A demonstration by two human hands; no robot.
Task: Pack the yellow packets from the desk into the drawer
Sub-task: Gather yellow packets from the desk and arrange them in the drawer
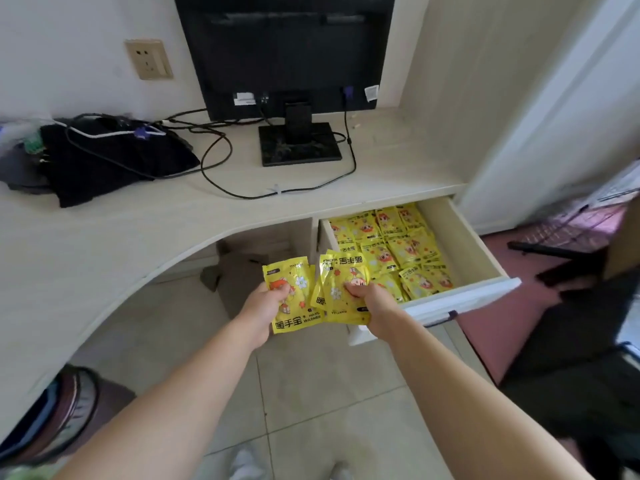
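Left hand (266, 306): fingers and thumb clamped on the left bundle (304, 299) of yellow hand-warmer packets, held over the floor in front of the tabletop's (138, 230) curved near edge.
Right hand (372, 299): thumb and fingers clamped on the right bundle (337, 271), a loose fan of several packets, just beside the drawer's near-left corner.
Drawer (464, 237): pulled open under the tabletop's right end; it lies to the right of both hands and slightly farther away.
Packed packets (391, 244): yellow packets in overlapping rows fill most of the visible drawer floor. The near-left corner is hidden behind the right bundle, so free room there cannot be told.
Nearer hand: the right. Its bundle already overlaps the drawer's left wall in this view, while the left bundle sits well apart from it, further left.
Long axis: both bundles run roughly near-to-far, as do the packed rows. The left bundle's print reads upright and the right bundle's reads inverted.
Coming move (judgement): a short rightward carry and lowering of the right bundle, with little turning needed. The left bundle would follow.
Background: a monitor (287, 53) and cables (221, 168) on the far tabletop, away from the route.
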